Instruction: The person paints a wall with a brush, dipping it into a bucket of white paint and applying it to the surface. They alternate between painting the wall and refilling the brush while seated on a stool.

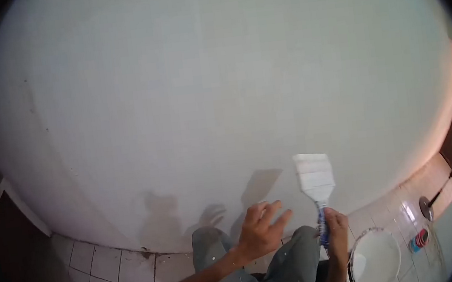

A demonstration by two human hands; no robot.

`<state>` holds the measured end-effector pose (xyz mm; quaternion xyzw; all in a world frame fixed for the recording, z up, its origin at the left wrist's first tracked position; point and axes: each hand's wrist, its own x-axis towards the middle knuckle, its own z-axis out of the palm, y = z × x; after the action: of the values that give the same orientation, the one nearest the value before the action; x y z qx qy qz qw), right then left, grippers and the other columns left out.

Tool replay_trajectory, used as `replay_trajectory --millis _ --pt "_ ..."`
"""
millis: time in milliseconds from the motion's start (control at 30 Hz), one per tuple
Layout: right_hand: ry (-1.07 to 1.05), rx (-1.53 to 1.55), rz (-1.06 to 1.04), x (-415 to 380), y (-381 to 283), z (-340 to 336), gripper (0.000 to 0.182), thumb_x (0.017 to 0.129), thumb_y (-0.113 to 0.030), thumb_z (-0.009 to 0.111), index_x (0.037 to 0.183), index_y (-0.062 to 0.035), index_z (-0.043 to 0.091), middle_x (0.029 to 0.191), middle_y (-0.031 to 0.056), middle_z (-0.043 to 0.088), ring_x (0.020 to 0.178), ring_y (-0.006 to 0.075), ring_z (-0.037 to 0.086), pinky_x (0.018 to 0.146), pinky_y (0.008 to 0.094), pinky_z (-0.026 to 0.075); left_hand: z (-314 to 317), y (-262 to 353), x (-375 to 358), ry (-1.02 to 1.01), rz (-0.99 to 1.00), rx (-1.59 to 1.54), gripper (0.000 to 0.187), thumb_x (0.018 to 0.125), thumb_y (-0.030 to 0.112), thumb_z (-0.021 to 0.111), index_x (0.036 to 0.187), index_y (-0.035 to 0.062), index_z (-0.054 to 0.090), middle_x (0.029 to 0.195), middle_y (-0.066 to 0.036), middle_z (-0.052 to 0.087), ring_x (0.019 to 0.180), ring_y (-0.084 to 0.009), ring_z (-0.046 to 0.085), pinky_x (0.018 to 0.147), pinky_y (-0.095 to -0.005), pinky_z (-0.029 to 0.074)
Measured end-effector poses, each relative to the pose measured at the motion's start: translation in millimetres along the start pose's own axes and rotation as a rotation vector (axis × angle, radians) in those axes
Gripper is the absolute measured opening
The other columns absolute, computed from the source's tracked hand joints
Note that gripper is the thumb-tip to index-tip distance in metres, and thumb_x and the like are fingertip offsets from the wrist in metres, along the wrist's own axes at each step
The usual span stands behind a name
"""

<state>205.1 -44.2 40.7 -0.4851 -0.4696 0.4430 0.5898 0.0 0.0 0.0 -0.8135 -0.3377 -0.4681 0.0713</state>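
Note:
My right hand (337, 233) is wrapped round the blue handle of a wide paintbrush (316, 178). The brush points upward, its bristles and ferrule coated in white. In front of me rises a pale wall (204, 88), and shadows of the brush and my left hand fall on its lower part. My left hand (263, 229) is raised over my knees, fingers spread and curved, holding nothing. Just right of my right forearm stands a white bucket (396, 250) with a paint-smeared rim and whitish contents.
Light floor tiles (99, 270) meet the wall's foot. Beyond the bucket lies a small blue-and-red can (419, 240). Farther right is a stand with a round dark base (426, 209). A dark doorway (19, 245) is at the left. My paint-spotted trousers (289, 266) show below.

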Motion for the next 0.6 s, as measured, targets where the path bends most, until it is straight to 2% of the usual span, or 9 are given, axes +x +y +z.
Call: replay_trajectory --millis 67,167,233,333,467,600 --pt "-0.042 -0.011 -0.008 18 15 25 0.033 0.099 -0.025 0.049 0.098 0.0039 0.065 0.069 0.0039 0.059 0.054 0.0099 0.054 0.049 0.0239 0.048 -12 -1 22 0.127 0.203 0.235 0.030 0.083 0.013 0.064 0.113 0.0184 0.066 0.117 -0.004 0.059 0.108 -0.0192 0.051 0.092 -0.0419 0.042" --pt "-0.170 0.161 -0.006 25 16 74 0.034 0.099 -0.027 0.050 0.097 0.0038 0.064 0.069 0.0023 0.056 0.054 0.0081 0.052 0.049 0.0243 0.048 -38 -24 42 0.087 0.414 0.443 0.026 0.084 0.013 0.063 0.108 0.0181 0.067 0.109 -0.003 0.061 0.100 -0.0197 0.055 0.090 -0.0398 0.043" --pt "-0.214 0.187 -0.036 35 17 102 0.029 0.098 -0.021 0.050 0.097 0.0042 0.064 0.072 0.0004 0.056 0.059 0.0050 0.049 0.052 0.0219 0.042 -44 -50 54 0.079 0.477 0.508 0.025 0.083 0.015 0.064 0.107 0.0162 0.067 0.105 -0.003 0.062 0.098 -0.0202 0.056 0.087 -0.0381 0.044" --pt "-0.307 0.204 0.007 37 21 114 0.023 0.096 -0.015 0.048 0.092 0.0041 0.061 0.072 -0.0029 0.052 0.064 0.0036 0.042 0.056 0.0217 0.034 -51 -69 56 0.022 0.477 0.576 0.023 0.082 0.017 0.063 0.104 0.0117 0.066 0.105 -0.004 0.062 0.097 -0.0192 0.058 0.083 -0.0345 0.047" --pt "-0.335 0.189 -0.101 43 18 131 0.022 0.096 -0.016 0.049 0.089 0.0026 0.059 0.069 -0.0029 0.051 0.063 0.0036 0.043 0.055 0.0218 0.035 -58 -82 67 0.000 0.537 0.639 0.020 0.080 0.016 0.064 0.097 0.0071 0.067 0.099 -0.005 0.063 0.090 -0.0190 0.060 0.076 -0.0307 0.049" --pt "-0.354 0.238 -0.186 47 16 121 0.023 0.097 -0.018 0.051 0.089 0.0019 0.059 0.066 -0.0011 0.051 0.057 0.0046 0.045 0.051 0.0221 0.036 -62 -81 76 0.007 0.487 0.558 0.023 0.076 0.013 0.068 0.099 0.0084 0.070 0.096 -0.006 0.063 0.084 -0.0210 0.060 0.073 -0.0313 0.051"
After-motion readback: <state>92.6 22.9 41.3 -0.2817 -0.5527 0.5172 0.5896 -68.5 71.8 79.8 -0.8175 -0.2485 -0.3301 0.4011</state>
